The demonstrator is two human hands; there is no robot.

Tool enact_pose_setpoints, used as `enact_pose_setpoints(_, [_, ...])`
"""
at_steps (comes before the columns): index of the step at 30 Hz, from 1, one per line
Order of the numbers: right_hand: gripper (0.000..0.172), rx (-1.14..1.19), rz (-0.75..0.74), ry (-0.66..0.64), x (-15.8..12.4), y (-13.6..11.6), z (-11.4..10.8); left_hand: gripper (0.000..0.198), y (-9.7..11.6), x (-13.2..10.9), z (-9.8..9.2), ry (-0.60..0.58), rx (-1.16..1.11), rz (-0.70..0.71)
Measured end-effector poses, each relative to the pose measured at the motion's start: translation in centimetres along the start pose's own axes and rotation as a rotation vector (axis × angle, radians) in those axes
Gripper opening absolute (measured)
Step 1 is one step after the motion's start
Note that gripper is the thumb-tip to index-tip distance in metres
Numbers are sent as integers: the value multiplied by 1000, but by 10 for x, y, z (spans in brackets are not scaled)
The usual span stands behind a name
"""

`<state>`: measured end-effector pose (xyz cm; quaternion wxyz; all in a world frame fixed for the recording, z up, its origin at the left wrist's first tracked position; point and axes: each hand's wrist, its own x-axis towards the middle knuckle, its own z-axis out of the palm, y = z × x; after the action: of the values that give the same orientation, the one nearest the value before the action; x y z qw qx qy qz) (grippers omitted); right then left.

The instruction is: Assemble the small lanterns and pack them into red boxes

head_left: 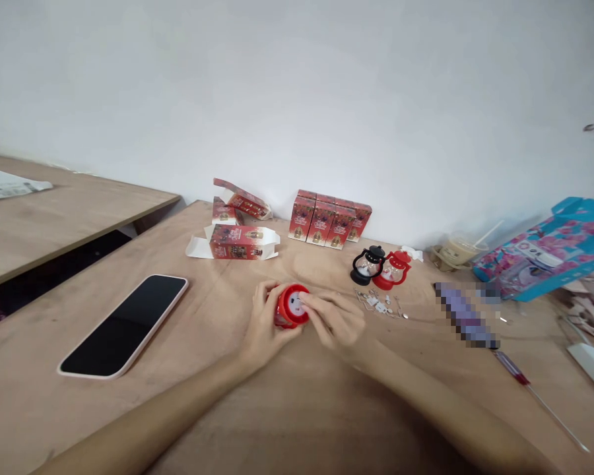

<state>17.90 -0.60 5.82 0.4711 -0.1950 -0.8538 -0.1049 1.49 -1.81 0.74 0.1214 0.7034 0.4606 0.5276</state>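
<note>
My left hand [263, 328] is wrapped around a small red lantern [282, 313], tilted so that its round base points up towards me. The base has a pale inner disc with a few dark spots. Fingers of my right hand [340, 319] are pinched together at the right side of that disc; whatever lies between the fingertips is too small or hidden to make out. Beyond my right hand stand a black lantern [369, 266] and a second red lantern [393, 270]. In front of these two lie several small metal and white parts [376, 302].
A phone [126, 326] lies at left. Opened red cartons [237, 242] and a row of upright red boxes [321, 224] are at the back. On the right are a drink cup [458, 252], a blue floral box [549, 254], a blurred purple object [465, 315] and a screwdriver [515, 368].
</note>
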Motion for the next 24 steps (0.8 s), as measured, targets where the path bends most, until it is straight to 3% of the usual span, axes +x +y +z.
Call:
enact_pose_setpoints(3, [28,50,94,37,6,-3,-6,55,0,-1,-1,-30,-11,28])
enact_pose_setpoints(10, [18,60,82,113,6,-7,-8,55,-3,-2,0,-14,-5,117])
enact_pose_setpoints(16, [11,163,116,8,13,-6,-13,54,-1,-3,-1,1,-58,149])
enact_pose_setpoints(21, [5,334,305,-190,24,-3,-23,55,-2,-4,-2,-1,-11,180])
enact_pose_setpoints(24, [5,430,406,-236,24,-5,-25,52,-5,-6,-3,-6,57,247])
